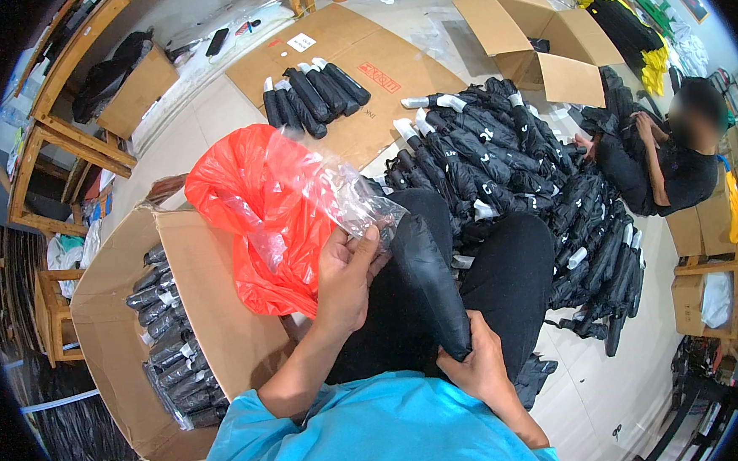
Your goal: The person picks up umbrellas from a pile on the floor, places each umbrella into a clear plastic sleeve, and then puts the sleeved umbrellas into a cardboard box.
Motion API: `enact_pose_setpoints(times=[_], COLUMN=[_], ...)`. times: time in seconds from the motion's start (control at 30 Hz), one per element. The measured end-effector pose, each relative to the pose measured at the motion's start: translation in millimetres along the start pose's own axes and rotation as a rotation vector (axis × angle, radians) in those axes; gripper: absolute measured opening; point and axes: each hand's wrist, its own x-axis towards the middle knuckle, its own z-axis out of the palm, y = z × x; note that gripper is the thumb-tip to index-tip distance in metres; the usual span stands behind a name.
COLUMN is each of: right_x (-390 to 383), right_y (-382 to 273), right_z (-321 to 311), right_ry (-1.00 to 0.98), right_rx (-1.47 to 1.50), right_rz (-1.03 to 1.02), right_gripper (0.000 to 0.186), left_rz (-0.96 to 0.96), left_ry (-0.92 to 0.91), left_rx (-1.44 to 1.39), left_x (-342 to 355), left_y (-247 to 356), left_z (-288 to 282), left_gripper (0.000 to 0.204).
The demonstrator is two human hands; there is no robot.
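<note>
My left hand (350, 265) is closed, pinching a clear plastic sleeve (363, 201) between thumb and fingers. In my right hand (481, 359) is the lower end of a folded black umbrella (427, 282) in a smooth cover, slanting across my lap. Its upper end meets the plastic near my left fingers; whether it lies inside the sleeve I cannot tell. A red plastic bag (255, 229) with clear plastic on it sits just beyond my left hand. To the left, an open carton (229, 298) holds rows of wrapped black umbrellas (167, 315).
A big heap of folded black umbrellas (509, 167) covers the floor ahead and right. Several more umbrellas (306, 95) lie on flattened cardboard (413, 50). An open box (575, 78) stands far right, near a seated person (669, 157). Wooden frames (52, 157) line the left.
</note>
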Motion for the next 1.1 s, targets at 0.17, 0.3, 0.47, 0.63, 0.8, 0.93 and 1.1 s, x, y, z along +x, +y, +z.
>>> enact_pose_setpoints(times=[0.17, 0.3, 0.47, 0.63, 0.8, 0.93, 1.1], right_x=[-0.1, -1.4, -2.2, 0.8, 6.2, 7.2, 4.4], right_y=[-0.6, -3.4, -9.0, -11.6, -11.3, -15.9, -25.9], right_z=[4.1, 3.5, -4.9, -11.6, -21.4, -27.2, -26.2], right_ry=[0.026, 0.050, -0.004, 0.013, -0.042, -0.061, -0.098], right_rx=[0.032, -0.058, -0.178, -0.296, -0.238, -0.273, -0.286], right_rz=[0.003, -0.019, -0.048, -0.121, -0.030, -0.095, -0.022], right_gripper=[0.053, 0.055, 0.061, 0.063, 0.064, 0.064, 0.064], left_rz=[-0.018, -0.059, 0.017, -0.002, -0.109, -0.081, -0.064], left_ry=[0.013, 0.038, -0.024, -0.059, -0.008, -0.068, -0.163], left_rx=[0.089, 0.037, -0.002, -0.055, 0.056, 0.092, 0.084], left_x=[-5.7, -3.6, -0.7, -3.6, -7.3, -5.3, 3.0], left_y=[-9.0, -7.9, -0.9, -1.6, -6.5, 0.4, 16.0], left_z=[2.5, 1.7, 3.5, 5.1, 3.0, -1.9, -10.8], left_gripper=[0.030, 0.030, 0.030, 0.025, 0.033, 0.037, 0.036])
